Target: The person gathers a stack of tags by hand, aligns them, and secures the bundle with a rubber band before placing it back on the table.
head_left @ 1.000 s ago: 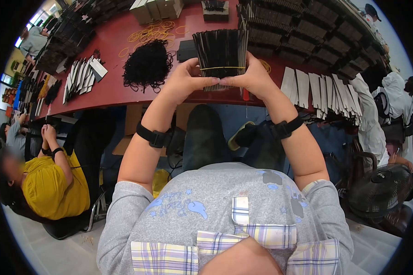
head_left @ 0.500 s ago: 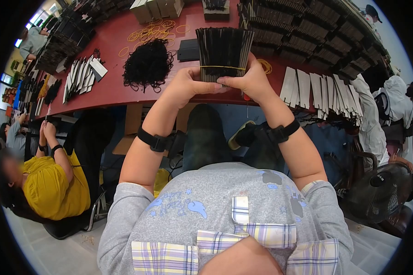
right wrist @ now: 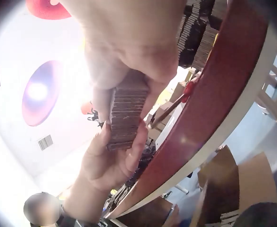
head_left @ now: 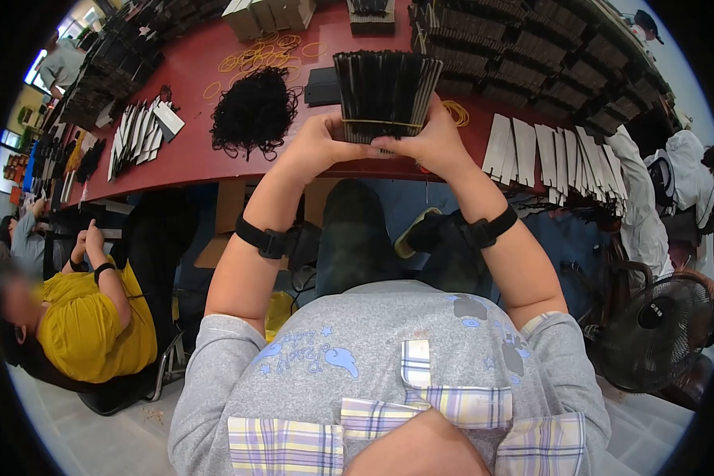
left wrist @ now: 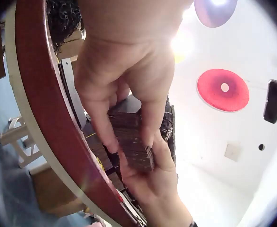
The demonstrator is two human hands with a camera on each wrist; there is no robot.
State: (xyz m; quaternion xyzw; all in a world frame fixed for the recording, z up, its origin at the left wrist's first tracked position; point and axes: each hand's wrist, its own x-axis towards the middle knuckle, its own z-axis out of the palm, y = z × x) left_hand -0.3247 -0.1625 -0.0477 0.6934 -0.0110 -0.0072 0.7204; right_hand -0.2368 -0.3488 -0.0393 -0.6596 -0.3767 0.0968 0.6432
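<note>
Both hands grip one bundle of thin dark cards with black cords (head_left: 385,91), held upright above the table's front edge, a yellow rubber band (head_left: 381,123) round its lower part. The left hand (head_left: 319,144) holds its left side and the right hand (head_left: 436,141) its right side; the thumbs meet in front, near the bottom. In the left wrist view the stacked card edges (left wrist: 131,137) show between the left hand (left wrist: 124,80) and the right hand (left wrist: 152,189). The right wrist view shows the same stack (right wrist: 126,113) between the fingers of both hands.
A black cord pile (head_left: 254,113) and loose yellow bands (head_left: 266,54) lie left on the red table (head_left: 190,95). White-grey strips (head_left: 543,151) line the right edge; stacked dark bundles (head_left: 523,55) stand behind. A person in yellow (head_left: 95,325) sits at left, a fan (head_left: 654,333) stands right.
Over the last second the bundle has shifted slightly right, and its top now leans more toward the camera. The band sits a little lower in view. Both hands keep their grip.
</note>
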